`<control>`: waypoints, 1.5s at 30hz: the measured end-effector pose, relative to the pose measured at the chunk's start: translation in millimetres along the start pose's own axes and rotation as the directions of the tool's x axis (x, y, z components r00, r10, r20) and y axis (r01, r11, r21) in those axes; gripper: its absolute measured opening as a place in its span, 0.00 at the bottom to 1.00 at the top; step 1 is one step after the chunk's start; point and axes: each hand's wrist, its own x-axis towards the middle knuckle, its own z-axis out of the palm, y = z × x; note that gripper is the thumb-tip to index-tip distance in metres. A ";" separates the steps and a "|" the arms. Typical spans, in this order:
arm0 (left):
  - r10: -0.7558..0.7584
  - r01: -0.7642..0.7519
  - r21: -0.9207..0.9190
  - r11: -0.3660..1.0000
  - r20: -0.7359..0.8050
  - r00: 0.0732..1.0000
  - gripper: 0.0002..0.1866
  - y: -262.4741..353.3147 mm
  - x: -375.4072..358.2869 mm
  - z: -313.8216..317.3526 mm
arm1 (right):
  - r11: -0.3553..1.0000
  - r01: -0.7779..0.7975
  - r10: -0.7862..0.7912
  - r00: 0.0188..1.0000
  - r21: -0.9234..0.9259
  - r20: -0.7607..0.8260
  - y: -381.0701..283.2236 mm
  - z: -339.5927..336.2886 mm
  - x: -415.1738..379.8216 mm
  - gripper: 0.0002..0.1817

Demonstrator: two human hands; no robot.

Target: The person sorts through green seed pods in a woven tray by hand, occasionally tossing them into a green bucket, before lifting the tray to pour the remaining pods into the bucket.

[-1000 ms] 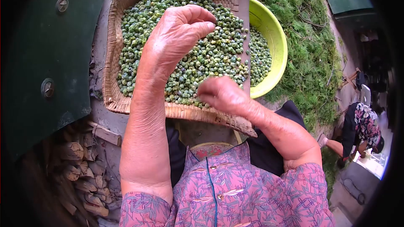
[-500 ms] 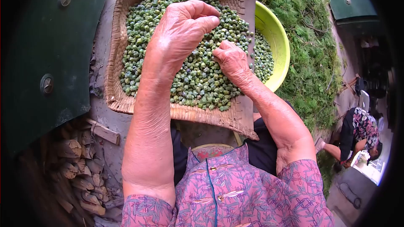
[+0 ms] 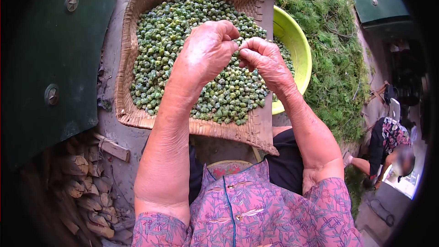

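Observation:
A woven winnowing basket [image 3: 124, 71] full of small green knobbly cones [image 3: 160, 50] sits in front of me. My left hand [image 3: 208, 48] is above the cones with thumb and fingers pinched. Just to its right, my right hand [image 3: 267, 61] is pinched too, its fingertips almost meeting those of the left. Whatever lies between the fingertips is too small to make out. Under the basket's flat right edge stands a yellow-green basin [image 3: 302, 59] holding more of the same cones.
Cut green branches [image 3: 329, 55] are heaped to the right. Split firewood [image 3: 87, 187] is stacked at lower left, below a dark green door panel [image 3: 55, 64]. At far right a person [image 3: 395, 142] bends low beside a chair.
My right hand has risen from the cones toward my left hand, which has come down a little. Their fingertips are now close together. The basket appears slightly lower in view.

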 end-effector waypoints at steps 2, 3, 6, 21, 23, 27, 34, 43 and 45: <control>0.013 -0.013 0.007 1.000 0.012 1.000 0.12 3.3 -1.6 5.8 | 0.999 0.037 -0.038 0.999 0.024 0.013 -12.2 2.6 -7.6 0.06; -0.004 0.004 0.006 1.000 0.049 0.999 0.13 6.2 -1.4 6.3 | 0.997 0.066 -0.067 0.998 0.028 0.014 -16.5 3.8 -11.1 0.06; -0.017 0.017 -0.006 1.000 0.102 0.995 0.12 11.3 -0.6 4.4 | 0.993 0.080 -0.080 0.997 0.087 -0.005 -16.8 5.7 -18.7 0.07; 0.098 -0.107 0.014 0.994 0.291 0.951 0.16 4.7 -8.2 6.4 | 0.922 0.369 -0.110 0.538 -0.117 0.835 26.0 43.7 -93.2 0.08; 0.082 -0.102 0.031 0.994 0.391 0.917 0.17 8.0 -9.7 7.0 | 0.898 0.407 -0.011 0.398 -0.166 0.917 25.0 46.8 -97.6 0.08; 0.204 -0.232 0.057 0.971 0.301 0.931 0.17 -2.8 -11.4 8.4 | 0.866 0.231 0.200 0.653 -0.443 0.731 13.4 20.4 -71.0 0.08; 0.176 -0.210 0.155 0.965 0.203 0.963 0.15 -1.2 -6.5 1.4 | 0.750 0.117 -0.149 0.989 -0.651 0.005 47.4 -20.9 -12.9 0.08; 0.133 -0.158 0.138 0.978 0.174 0.976 0.13 2.4 -3.8 -2.9 | 0.508 0.068 -0.128 0.992 -0.859 0.003 68.7 -6.2 9.5 0.09; 0.127 -0.156 0.181 0.971 0.162 0.979 0.13 2.8 -4.2 -3.0 | 0.538 0.101 -0.143 0.989 -0.837 0.027 72.8 -6.7 12.0 0.08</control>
